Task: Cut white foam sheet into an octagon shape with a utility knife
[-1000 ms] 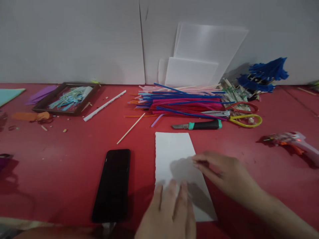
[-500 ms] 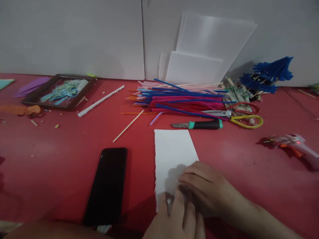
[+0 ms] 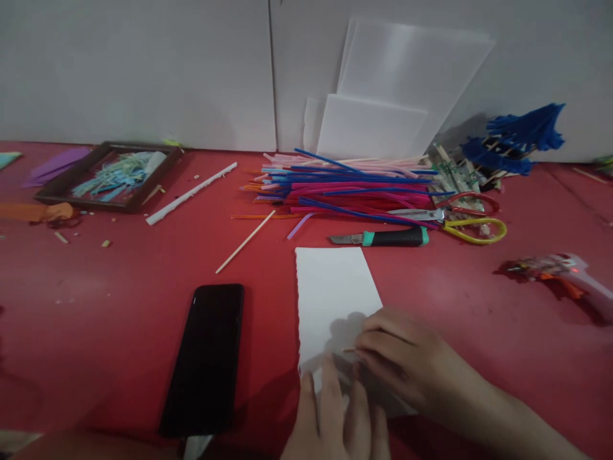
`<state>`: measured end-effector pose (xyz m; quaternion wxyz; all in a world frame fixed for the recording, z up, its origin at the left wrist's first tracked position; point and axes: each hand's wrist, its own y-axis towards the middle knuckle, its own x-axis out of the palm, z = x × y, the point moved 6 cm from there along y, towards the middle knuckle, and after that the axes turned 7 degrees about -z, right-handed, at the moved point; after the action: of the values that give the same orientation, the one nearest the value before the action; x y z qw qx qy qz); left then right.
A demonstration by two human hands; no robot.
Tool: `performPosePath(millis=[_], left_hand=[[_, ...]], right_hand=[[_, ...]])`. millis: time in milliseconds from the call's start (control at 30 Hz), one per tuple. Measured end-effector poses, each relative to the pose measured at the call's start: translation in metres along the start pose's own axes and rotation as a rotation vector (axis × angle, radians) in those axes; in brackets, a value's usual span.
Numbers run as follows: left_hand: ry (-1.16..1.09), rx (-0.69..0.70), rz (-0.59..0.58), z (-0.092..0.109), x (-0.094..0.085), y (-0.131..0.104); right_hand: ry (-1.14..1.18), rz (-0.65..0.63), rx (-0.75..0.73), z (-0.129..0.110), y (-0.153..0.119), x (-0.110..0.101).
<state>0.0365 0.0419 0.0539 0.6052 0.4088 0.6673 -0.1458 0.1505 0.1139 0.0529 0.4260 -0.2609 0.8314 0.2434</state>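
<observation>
One white sheet to be seen at the lower centre of the frame, flat on the red table. Over its lower part, left hand with fingers moderately spread and a little bent, seemingly touching the sheet; cannot tell if something is held under them. At the lower right, right hand with thumb and fingers nearly closed, pinching a short pale stick, its free end directed to the left of the frame. In the lower left, black phone, lying apart from the sheet, and above it wooden stick, placed obliquely. Just above the sheet, knife with black and green handle; higher, bundle of coloured stems, overlapped by scissors. At the right side, glue gun with small red light. In the upper left, dark-rimmed tray with pale strips; in the upper right, white panels leaning on grey wall
</observation>
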Motion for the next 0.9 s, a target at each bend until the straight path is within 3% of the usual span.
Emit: performPosePath(millis=[300, 900], left_hand=[[0.038, 0.030, -0.050, -0.0076, -0.0031, 0.0081], [0.008, 0.051, -0.033, -0.0032, -0.0012, 0.0081]], right_hand=[[-0.004, 0.045, 0.006, -0.0008, 0.0046, 0.0007], [0.033, 0.006, 0.051, 0.0028, -0.0001, 0.0016]])
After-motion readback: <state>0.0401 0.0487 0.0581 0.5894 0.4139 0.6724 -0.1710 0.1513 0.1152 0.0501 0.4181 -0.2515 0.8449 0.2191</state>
